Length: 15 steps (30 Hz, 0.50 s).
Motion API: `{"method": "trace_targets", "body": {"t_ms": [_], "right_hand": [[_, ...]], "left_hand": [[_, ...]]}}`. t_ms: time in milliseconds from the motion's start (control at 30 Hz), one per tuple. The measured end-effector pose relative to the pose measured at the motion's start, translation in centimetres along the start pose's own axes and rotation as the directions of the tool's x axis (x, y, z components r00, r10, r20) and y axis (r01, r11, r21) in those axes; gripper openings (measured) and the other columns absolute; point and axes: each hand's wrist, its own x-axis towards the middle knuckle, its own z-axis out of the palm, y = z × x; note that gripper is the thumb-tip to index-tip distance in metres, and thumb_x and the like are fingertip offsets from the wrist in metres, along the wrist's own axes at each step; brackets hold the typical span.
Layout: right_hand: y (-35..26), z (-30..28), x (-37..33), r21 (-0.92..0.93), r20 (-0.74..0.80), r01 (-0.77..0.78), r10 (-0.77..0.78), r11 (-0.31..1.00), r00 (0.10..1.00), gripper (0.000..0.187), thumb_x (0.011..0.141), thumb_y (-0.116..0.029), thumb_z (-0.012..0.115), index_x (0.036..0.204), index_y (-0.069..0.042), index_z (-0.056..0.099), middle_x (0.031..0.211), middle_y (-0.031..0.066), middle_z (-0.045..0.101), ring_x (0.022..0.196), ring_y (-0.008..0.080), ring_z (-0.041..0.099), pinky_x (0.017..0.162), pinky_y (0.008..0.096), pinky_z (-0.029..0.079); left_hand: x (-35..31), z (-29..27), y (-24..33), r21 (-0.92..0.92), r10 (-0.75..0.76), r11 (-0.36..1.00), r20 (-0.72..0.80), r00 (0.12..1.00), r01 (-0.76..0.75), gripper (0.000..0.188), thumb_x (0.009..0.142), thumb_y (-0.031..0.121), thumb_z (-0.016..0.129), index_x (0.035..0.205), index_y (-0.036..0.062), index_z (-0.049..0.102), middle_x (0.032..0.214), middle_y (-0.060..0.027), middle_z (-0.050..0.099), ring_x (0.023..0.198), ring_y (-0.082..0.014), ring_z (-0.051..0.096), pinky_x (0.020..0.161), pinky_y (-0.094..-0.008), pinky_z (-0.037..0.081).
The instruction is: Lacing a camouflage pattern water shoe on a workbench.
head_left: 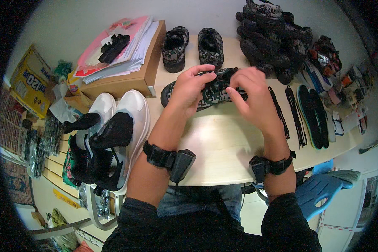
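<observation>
Item: one camouflage-patterned shoe [214, 95], dark, laid lengthwise across the far part of the table [214, 145]. Clock directions are taken from this shoe, 12 being the far side.

Left hand [188, 89]: placed over the shoe at 9 o'clock. The thumb and the straightened forefinger are seen slightly parted above the shoe's upper; the remaining fingers are hidden, and whether anything is gripped cannot be told.

Right hand [252, 94]: placed at 3 o'clock. Its fingers [242, 76] are bent over that end of the shoe, the thumb set apart below them; the tips are partly concealed, so a hold cannot be told. The shoe's middle is left visible between both hands.

Surroundings: a matching pair of shoes [211, 47] is set between 11 and 12 o'clock. A heap of dark shoes [273, 42] is stacked between 1 and 2. Black laces [296, 117], in two bundles, and dark insoles [310, 117] are laid out toward 4. White shoes [134, 107] are found between 8 and 9; a cardboard box [154, 63], topped with papers [132, 63], at 10.
</observation>
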Motion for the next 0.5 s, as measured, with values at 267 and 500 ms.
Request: {"method": "trace_targets", "body": {"t_ms": [267,500], "right_hand": [[-0.2,-0.3,0.0,0.348,0.609,-0.679,0.395,0.646,0.688,0.026,0.093,-0.022,0.050,0.082,-0.001,0.059,0.057,0.0037,0.053,0.044,0.0084,0.046,0.043,0.0234,0.035],[-0.1,2.6,-0.1,0.656,0.682,-0.754,0.395,0.041,0.615,0.026,0.097,-0.023,0.046,0.085,-0.002,0.056,0.057,0.0026,0.055,0.041,0.0075,0.045,0.041,0.0204,0.035]], "left_hand": [[-0.1,-0.5,0.1,0.107,0.041,0.994,-0.027,0.999,-0.038,0.031,0.083,0.007,0.064,0.113,0.0041,0.057,0.080,0.0015,0.059,0.059,-0.0047,0.052,0.053,-0.0166,0.044],[-0.4,0.2,0.8,0.119,0.064,0.991,-0.044,0.997,-0.059,0.032,0.081,0.006,0.064,0.113,0.0050,0.059,0.060,0.0091,0.045,0.046,0.0003,0.036,0.038,-0.0158,0.023]]}}
